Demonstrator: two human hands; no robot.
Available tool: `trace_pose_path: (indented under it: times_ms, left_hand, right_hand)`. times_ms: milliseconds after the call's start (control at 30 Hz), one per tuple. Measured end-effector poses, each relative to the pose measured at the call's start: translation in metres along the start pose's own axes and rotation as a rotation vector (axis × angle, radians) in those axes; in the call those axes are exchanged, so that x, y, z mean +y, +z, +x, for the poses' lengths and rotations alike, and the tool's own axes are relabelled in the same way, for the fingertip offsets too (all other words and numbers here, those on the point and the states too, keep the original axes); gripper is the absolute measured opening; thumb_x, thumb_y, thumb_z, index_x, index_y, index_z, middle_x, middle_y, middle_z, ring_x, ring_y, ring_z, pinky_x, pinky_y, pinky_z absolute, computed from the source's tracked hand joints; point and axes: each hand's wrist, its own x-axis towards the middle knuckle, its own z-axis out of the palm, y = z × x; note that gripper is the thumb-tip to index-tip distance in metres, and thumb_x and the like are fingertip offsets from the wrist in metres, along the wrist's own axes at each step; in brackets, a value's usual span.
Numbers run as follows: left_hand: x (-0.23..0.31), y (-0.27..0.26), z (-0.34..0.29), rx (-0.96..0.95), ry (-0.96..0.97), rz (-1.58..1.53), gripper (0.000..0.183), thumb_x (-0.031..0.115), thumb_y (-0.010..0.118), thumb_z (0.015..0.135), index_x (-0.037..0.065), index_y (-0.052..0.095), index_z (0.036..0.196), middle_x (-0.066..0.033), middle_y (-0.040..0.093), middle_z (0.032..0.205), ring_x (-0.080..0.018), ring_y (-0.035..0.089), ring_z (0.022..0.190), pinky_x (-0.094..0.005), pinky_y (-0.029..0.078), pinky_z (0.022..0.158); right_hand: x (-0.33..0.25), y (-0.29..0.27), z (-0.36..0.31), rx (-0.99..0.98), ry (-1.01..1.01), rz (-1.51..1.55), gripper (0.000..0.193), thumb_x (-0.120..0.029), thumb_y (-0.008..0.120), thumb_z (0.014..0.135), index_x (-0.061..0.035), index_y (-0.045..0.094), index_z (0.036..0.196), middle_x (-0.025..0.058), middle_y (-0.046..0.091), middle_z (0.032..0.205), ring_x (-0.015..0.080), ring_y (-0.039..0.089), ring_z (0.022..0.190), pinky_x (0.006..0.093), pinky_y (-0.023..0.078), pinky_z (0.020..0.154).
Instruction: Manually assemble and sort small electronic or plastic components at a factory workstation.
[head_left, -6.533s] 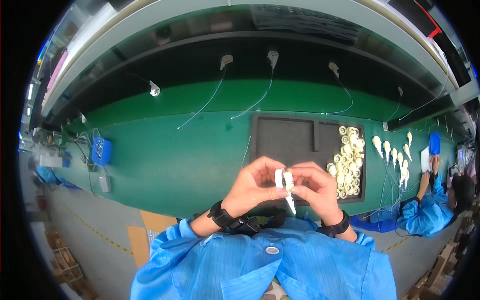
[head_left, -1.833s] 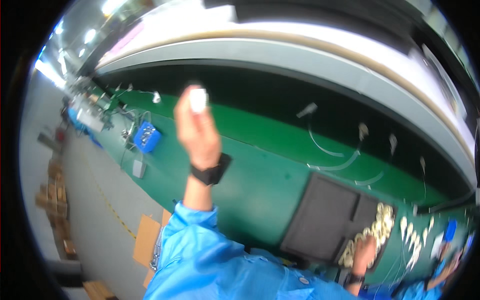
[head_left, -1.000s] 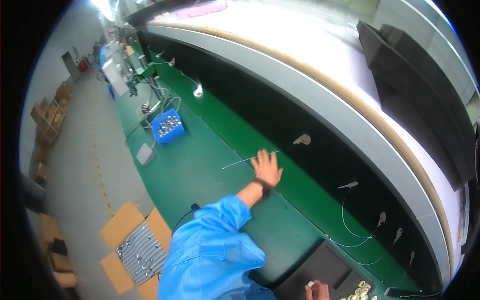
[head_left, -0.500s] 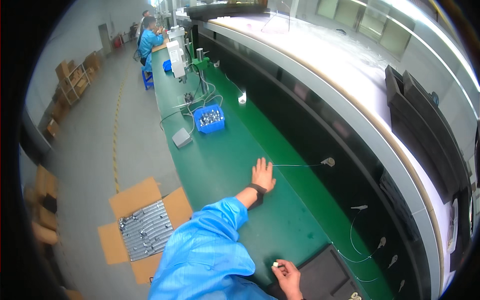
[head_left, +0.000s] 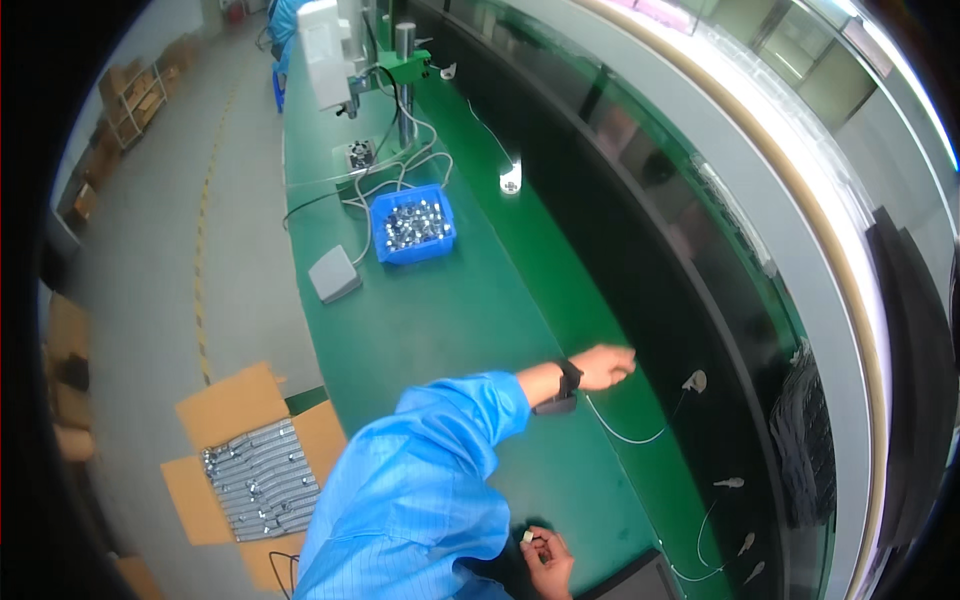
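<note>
My left hand (head_left: 606, 366), with a dark band at its wrist, is stretched over the bright green strip along the right of the bench, near its black back panel. Its fingers are smeared by motion, so I cannot tell whether they hold anything. Just below runs a thin white cord (head_left: 632, 441), which curves up toward a pale tag-like piece (head_left: 694, 381) at the panel. At the lower edge, my right hand (head_left: 549, 566) is closed in a pinch on a small pale yellow block (head_left: 528, 537), above the green bench (head_left: 420, 340).
A blue bin (head_left: 383, 240) of small metal parts stands beside a grey foot pedal (head_left: 334, 273) and a bench press (head_left: 327, 60) with loose cables. A dark tray (head_left: 635, 582) lies at lower right. On the floor at left sits an open carton (head_left: 235, 405) of metal parts.
My left hand has lifted off the bench top and moved right over the bright green strip. The right hand keeps its pinch on the pale block. The whole view has shifted downward.
</note>
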Motion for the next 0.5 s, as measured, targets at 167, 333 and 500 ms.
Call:
trace_pose_path:
  times_ms: [167,333,500]
  left_hand:
    - [-0.069,-0.142,0.051,0.881,-0.253,0.777,0.032,0.002,0.062,0.061,-0.005,0.056,0.092,-0.0222,0.052,0.098,-0.0378,0.051,0.091,-0.0473,0.046,0.077]
    - [-0.146,-0.224,0.056,0.955,-0.817,0.802,0.074,0.023,0.077,0.069,-0.007,0.039,0.125,-0.0223,0.039,0.132,-0.0341,0.039,0.122,-0.0431,0.039,0.097]
    - [-0.166,-0.240,0.066,0.784,-0.960,0.786,0.058,0.028,0.080,0.068,0.001,0.054,0.112,-0.0151,0.051,0.115,-0.0345,0.044,0.117,-0.0465,0.041,0.094]
  right_hand:
    - [0.003,0.002,0.009,-0.004,0.027,0.030,0.019,-0.003,0.065,0.084,-0.0038,0.061,0.102,-0.0045,0.051,0.072,0.0038,0.044,0.064,0.0201,0.036,0.056]
    - [0.001,-0.003,0.018,-0.067,0.146,0.060,0.022,-0.004,0.067,0.083,-0.0036,0.060,0.104,-0.0033,0.055,0.077,0.0039,0.048,0.069,0.0193,0.040,0.062]
    - [0.014,-0.005,0.019,-0.084,0.161,0.097,0.021,-0.007,0.067,0.084,-0.0042,0.060,0.104,-0.0016,0.058,0.081,0.0059,0.052,0.073,0.0222,0.044,0.065]
